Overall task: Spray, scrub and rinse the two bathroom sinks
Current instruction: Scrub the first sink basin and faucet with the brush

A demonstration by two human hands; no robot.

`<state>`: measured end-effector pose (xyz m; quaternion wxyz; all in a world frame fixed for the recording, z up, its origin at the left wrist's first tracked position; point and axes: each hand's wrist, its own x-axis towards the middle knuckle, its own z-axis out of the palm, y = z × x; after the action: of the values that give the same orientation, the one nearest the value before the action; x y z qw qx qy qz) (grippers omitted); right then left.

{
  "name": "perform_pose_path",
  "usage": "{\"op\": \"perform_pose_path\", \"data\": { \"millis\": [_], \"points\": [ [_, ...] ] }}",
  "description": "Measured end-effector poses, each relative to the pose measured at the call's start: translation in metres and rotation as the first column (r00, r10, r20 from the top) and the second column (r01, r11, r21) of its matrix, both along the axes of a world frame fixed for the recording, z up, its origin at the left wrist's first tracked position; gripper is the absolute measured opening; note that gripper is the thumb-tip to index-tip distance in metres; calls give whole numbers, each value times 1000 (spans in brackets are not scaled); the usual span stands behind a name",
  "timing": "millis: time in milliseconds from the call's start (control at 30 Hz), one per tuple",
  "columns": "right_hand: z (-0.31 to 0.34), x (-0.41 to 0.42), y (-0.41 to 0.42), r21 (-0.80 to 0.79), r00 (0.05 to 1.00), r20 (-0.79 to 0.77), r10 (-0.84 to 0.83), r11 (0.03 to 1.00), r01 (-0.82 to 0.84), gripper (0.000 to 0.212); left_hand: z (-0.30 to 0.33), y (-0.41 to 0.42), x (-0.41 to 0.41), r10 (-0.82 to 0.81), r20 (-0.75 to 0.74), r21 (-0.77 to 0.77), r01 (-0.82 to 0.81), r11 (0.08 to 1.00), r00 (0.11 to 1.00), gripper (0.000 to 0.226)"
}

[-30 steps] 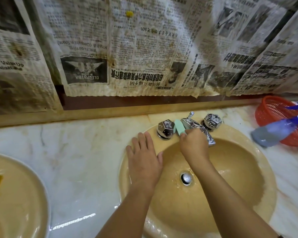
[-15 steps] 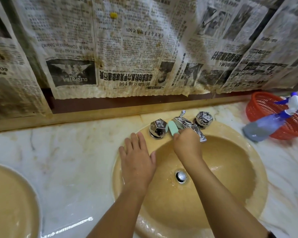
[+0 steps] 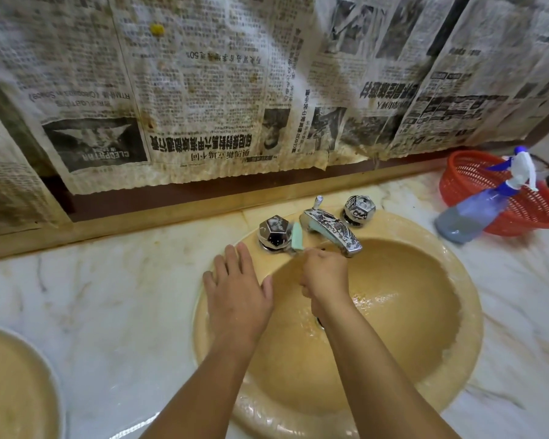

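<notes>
Hands: left hand (image 3: 235, 289) flat, fingers straight, palm down on the rim of the right sink (image 3: 450, 369), bracing. Right hand (image 3: 325, 274) curled round the lower end of a green sponge (image 3: 297, 236), grasping it.
Sponge position: upright on edge, wedged in the gap between the left tap knob (image 3: 274, 231) and the base of the spout (image 3: 330, 228), touching the sink ledge there.
Step in hand: judged as the scrub step on sink 1 of 2, now at the fixture bases, not in the bowl.
Right sink state: bowl wet and glistening, with pale speckles on the far wall; drain mostly hidden under the right wrist.
Left sink: second sink (image 3: 13, 384) only partly in view at the lower left edge; whether it has been sprayed or scrubbed cannot be told.
Spray bottle: blue spray bottle (image 3: 476, 210) lies tilted against a red basket (image 3: 476, 172) on the desk (image 3: 108, 305), well apart from both hands.
Right tap knob: right knob (image 3: 359, 208) untouched by either hand.
Next move calls for: short strokes in a tight gap, sponge kept on edge; likely then round the spout toward the right knob, and a rinse needing a free hand on a knob.
</notes>
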<state>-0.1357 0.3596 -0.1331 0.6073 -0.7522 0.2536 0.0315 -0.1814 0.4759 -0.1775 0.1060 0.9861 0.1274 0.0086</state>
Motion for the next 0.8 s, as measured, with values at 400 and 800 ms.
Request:
{"op": "perform_pose_path", "data": {
  "millis": [400, 800],
  "points": [
    [9, -34, 5, 332, 991, -112, -67, 938, 101, 28, 3, 0, 0, -4, 10, -7, 4, 1000, 1000, 76],
    [6, -57, 0, 139, 999, -25, -30, 990, 33, 22, 3, 28, -30, -94, 46, -144, 100, 985, 995, 71]
  ]
}}
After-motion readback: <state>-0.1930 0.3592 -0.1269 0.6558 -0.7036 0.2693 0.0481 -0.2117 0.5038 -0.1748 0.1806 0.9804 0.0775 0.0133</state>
